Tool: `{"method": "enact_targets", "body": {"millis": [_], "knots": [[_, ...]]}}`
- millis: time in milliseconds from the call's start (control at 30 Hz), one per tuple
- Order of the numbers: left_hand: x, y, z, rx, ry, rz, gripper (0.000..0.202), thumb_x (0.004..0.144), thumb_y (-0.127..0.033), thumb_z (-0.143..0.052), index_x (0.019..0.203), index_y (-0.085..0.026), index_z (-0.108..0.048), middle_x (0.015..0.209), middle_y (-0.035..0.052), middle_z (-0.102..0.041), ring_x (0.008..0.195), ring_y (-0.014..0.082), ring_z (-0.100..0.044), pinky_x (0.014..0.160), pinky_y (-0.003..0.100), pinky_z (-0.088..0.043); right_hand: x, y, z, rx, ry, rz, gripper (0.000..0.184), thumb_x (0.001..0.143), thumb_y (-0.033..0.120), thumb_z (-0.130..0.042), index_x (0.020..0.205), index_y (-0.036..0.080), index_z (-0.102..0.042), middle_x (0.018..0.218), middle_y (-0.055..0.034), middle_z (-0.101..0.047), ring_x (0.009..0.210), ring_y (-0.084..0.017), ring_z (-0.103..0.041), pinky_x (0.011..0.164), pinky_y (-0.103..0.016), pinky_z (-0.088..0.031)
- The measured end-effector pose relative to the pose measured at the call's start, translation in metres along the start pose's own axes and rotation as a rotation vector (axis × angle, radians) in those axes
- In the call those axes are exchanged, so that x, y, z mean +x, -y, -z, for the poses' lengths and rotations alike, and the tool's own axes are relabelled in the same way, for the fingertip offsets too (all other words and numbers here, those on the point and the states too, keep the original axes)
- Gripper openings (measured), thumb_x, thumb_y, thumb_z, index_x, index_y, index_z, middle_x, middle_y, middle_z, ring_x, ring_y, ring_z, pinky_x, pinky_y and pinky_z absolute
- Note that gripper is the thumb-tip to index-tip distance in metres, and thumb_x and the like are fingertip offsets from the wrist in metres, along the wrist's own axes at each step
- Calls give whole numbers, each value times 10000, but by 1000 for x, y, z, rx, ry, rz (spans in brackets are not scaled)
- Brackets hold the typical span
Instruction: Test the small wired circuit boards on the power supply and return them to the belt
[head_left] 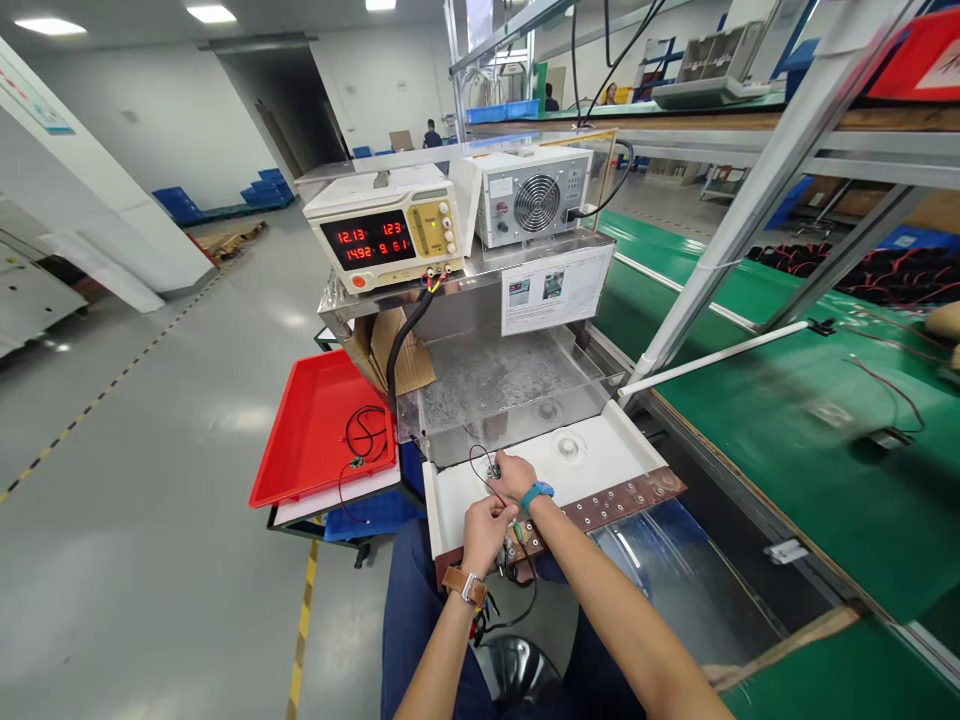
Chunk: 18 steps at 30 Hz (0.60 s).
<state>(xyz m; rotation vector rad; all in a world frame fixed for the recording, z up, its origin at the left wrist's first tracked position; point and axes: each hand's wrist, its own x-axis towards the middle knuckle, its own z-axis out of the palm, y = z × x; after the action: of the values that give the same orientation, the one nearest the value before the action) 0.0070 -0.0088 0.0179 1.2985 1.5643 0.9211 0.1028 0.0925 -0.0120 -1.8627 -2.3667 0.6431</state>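
Note:
My right hand, with a blue band at the wrist, is closed on a small green circuit board above the white tray. A thin dark wire loops from the board back toward my left hand. That hand, wearing a brown-strapped watch, pinches the wire near the tray's front edge; its fingertips partly hide the grip. Just beside them is a green-ended lead. Along the front runs a brown strip with several metal studs. Black cables hang below it.
A power supply with red digits and a grey fan unit stand on the metal shelf ahead. At left, a red tray holds a black cable. A white bar and green conveyor lie to the right.

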Motion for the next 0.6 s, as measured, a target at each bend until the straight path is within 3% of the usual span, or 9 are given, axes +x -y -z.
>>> {"method": "enact_targets", "body": {"millis": [600], "knots": [[-1,-4,1,-32,-21,30,244,720,-432,-609,642,-201,-619,619,28,-684,609,183,-626,589,267,-418,1,-3,-1,-15,-7,6,385,792,390,-610,1116,187,-562,981,-102,-714,937,-251,-658,708,-286,-402]]}}
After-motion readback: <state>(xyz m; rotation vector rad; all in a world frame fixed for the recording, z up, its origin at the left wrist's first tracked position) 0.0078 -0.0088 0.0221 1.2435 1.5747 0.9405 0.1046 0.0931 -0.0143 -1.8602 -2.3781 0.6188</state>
